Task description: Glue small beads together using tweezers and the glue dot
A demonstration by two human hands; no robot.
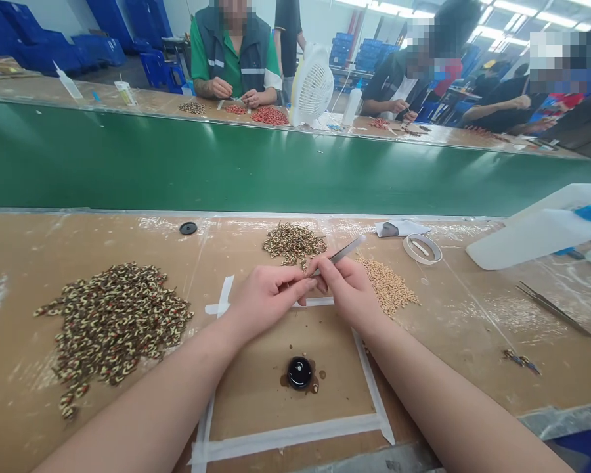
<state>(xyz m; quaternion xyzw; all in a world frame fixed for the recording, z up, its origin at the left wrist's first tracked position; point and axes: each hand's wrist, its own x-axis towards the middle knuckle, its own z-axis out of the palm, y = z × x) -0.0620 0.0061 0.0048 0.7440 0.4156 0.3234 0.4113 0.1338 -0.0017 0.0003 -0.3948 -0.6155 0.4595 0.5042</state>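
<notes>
My right hand is closed around a pair of metal tweezers, whose rear end sticks up to the right. Close against it, my left hand pinches with thumb and forefinger near the tweezers' tips. Whatever lies between those left fingers is too small and covered to name. Just beyond the hands is a small pile of dark-and-cream patterned pieces. Tan beads are heaped beside my right hand. Below the hands, a small round black dish of dark liquid sits inside a white tape frame.
A large pile of patterned pieces lies left. A black lid is farther back. Toward the right are a tape roll, white bottles and spare tweezers. Across the green belt, co-workers sit near a fan.
</notes>
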